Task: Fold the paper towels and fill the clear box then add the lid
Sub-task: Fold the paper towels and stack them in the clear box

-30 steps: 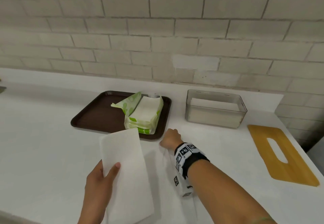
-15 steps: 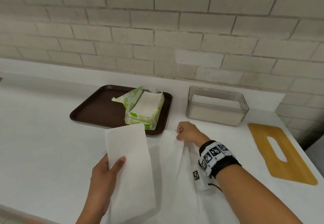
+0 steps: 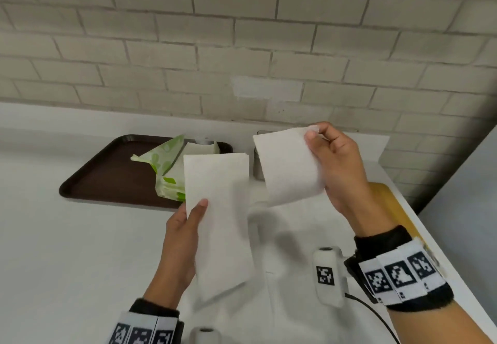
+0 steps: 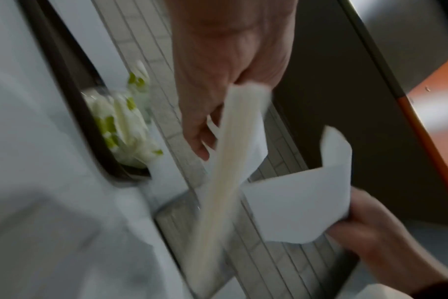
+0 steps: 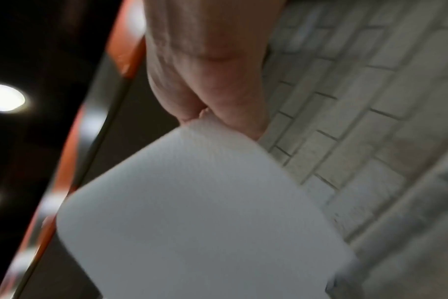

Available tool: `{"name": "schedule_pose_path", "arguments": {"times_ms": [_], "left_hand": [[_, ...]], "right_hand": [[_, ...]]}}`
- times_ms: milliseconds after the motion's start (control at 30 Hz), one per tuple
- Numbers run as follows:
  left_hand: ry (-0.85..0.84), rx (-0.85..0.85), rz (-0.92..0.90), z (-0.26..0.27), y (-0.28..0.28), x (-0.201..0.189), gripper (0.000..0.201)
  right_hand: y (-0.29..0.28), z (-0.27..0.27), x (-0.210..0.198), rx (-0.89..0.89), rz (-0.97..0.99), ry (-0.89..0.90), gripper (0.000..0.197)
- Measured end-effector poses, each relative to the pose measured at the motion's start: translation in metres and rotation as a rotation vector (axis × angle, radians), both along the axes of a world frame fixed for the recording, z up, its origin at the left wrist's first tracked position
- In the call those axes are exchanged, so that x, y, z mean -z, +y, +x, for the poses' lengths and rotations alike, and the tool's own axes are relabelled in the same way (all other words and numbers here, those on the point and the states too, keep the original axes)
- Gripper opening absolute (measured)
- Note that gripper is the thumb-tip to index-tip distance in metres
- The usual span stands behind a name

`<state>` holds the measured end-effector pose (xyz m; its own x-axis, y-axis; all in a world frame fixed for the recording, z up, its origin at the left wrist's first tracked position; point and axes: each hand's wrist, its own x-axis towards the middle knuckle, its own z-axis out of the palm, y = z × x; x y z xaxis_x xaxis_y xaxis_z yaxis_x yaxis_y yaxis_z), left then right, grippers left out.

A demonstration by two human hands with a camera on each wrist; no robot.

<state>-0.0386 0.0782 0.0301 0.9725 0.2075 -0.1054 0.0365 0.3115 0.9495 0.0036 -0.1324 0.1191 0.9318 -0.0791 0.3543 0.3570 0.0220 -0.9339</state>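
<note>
The left hand (image 3: 178, 238) grips a folded white rectangular paper towel (image 3: 217, 222) near its lower left edge, thumb pressed on the front face and fingers behind, holding it upright above the white countertop (image 3: 67, 249). The right hand (image 3: 340, 171) pinches the top corner of a second white paper towel sheet (image 3: 287, 166) between thumb and fingertips; the sheet hangs curled below that pinch, and the right wrist view shows it draping away from the fingers (image 5: 192, 115).

Behind the left hand's towel, a dark brown plastic tray (image 3: 107, 171) lies on the countertop and carries an opened green-and-white plastic pack of paper towels (image 3: 166, 171). The clear rectangular box (image 3: 258, 166) stands behind the right hand's sheet and is almost wholly hidden by it; only a sliver of its wall shows. The yellow wooden lid (image 3: 390, 203) lies flat on the countertop just beyond the right wrist, partly covered by the forearm.

A wall of pale grey-beige bricks (image 3: 242, 47) rises behind the countertop. More white paper (image 3: 285, 241) lies spread on the surface beneath both hands.
</note>
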Motion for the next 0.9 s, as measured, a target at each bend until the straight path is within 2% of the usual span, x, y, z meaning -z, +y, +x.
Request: {"name": "schedule_pose_path", "arguments": {"times_ms": [167, 333, 400, 467, 500, 600, 633, 667, 700, 767, 833, 900], "left_hand": [[-0.031, 0.134, -0.054, 0.004, -0.045, -0.013, 0.02], [-0.107, 0.296, 0.002, -0.003, -0.077, -0.017, 0.033], [-0.166, 0.344, 0.068, -0.005, -0.085, -0.013, 0.029], [-0.199, 0.35, 0.116, -0.004, -0.088, -0.008, 0.02], [-0.214, 0.352, 0.127, -0.003, -0.088, -0.004, 0.024], [-0.263, 0.343, 0.168, -0.001, -0.088, 0.001, 0.029], [-0.282, 0.327, 0.194, 0.0, -0.088, 0.002, 0.029], [-0.298, 0.306, 0.215, 0.001, -0.088, 0.004, 0.028], [-0.31, 0.288, 0.233, 0.002, -0.089, 0.005, 0.027], [-0.325, 0.271, 0.243, 0.003, -0.092, 0.006, 0.025], [-0.339, 0.254, 0.218, 0.003, -0.096, 0.003, 0.025], [-0.346, 0.24, 0.208, 0.006, -0.1, 0.003, 0.027]], "right_hand": [[0.015, -0.004, 0.024, 0.236, -0.288, -0.087, 0.02], [0.015, -0.007, 0.05, 0.482, -0.522, -0.08, 0.017], [0.01, -0.01, 0.055, 0.533, -0.558, -0.053, 0.018], [0.003, -0.016, 0.058, 0.508, -0.488, -0.007, 0.01], [-0.003, -0.02, 0.059, 0.464, -0.397, 0.052, 0.013], [-0.022, -0.036, 0.062, 0.117, 0.061, 0.394, 0.041], [-0.026, -0.042, 0.065, -0.01, 0.206, 0.469, 0.042], [-0.029, -0.048, 0.068, -0.099, 0.269, 0.48, 0.037], [-0.03, -0.052, 0.07, -0.118, 0.235, 0.458, 0.031], [-0.026, -0.056, 0.074, 0.012, 0.092, 0.375, 0.024], [-0.023, -0.055, 0.078, 0.148, 0.015, 0.268, 0.024], [-0.019, -0.054, 0.082, 0.202, 0.008, 0.201, 0.029]]}}
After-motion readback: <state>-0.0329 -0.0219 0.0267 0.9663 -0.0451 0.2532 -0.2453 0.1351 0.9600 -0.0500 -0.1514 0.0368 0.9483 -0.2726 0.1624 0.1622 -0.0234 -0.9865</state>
